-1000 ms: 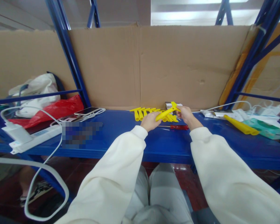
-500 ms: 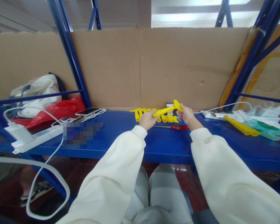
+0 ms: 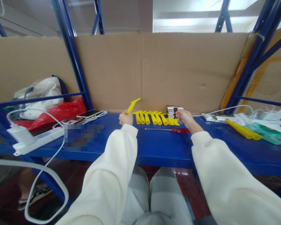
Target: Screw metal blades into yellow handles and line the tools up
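Observation:
My left hand (image 3: 125,118) is closed around the handle of a yellow T-shaped plastic tool (image 3: 132,104), raised with its crosspiece up, left of a row of similar yellow pieces (image 3: 153,118). My right hand (image 3: 185,117) has its fingertips pinched together beside a small stack of white and black flat pieces (image 3: 171,111); what they hold, if anything, is too small to make out. Just below that hand lies a screwdriver (image 3: 179,130) with a red clear handle, its shaft pointing left. Small yellow parts (image 3: 172,121) lie close together between the row and my right hand.
Cardboard (image 3: 178,68) walls the back of the blue shelf (image 3: 164,150). On the left are a white power strip (image 3: 42,140), a phone (image 3: 90,113) and a red bag (image 3: 63,111). Yellow tubes (image 3: 243,129) and a green packet (image 3: 263,131) lie on the right.
My left hand has moved left with the yellow tool, uncovering the row. My right hand has let go of the tool's head and is now beside the stack.

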